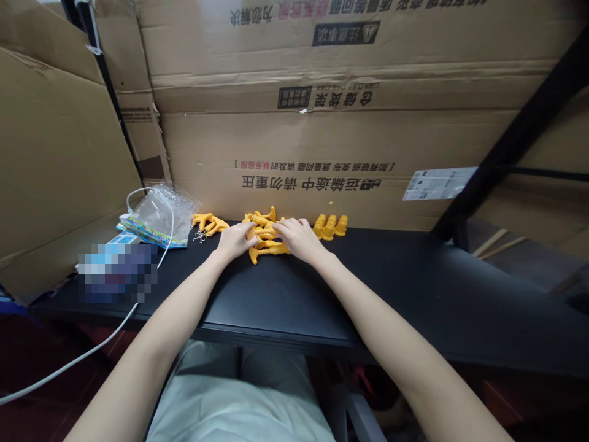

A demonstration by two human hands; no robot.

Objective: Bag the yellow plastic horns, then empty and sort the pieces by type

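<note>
A heap of orange-yellow plastic parts [271, 248] lies on the black table, long pieces with curved, flared ends. My left hand [236, 240] reaches it from the left, thumb and fingers bent around one of the parts. From the right, my right hand [300, 238] has its curled fingers on the same parts. The fingers hide much of the pieces between the hands. Just left of my left hand is a smaller group of yellow parts [210, 223] with thin metal springs or wires beside it. Small yellow cup-shaped pieces [328, 229] stand grouped beyond my right hand.
A clear plastic bag [161, 212] with a coloured edge lies at the left, near a blurred-out item [117, 270]. A white cable [99, 345] runs over the table edge. Cardboard [294, 141] walls the back; a black metal post [501, 135] slants at the right.
</note>
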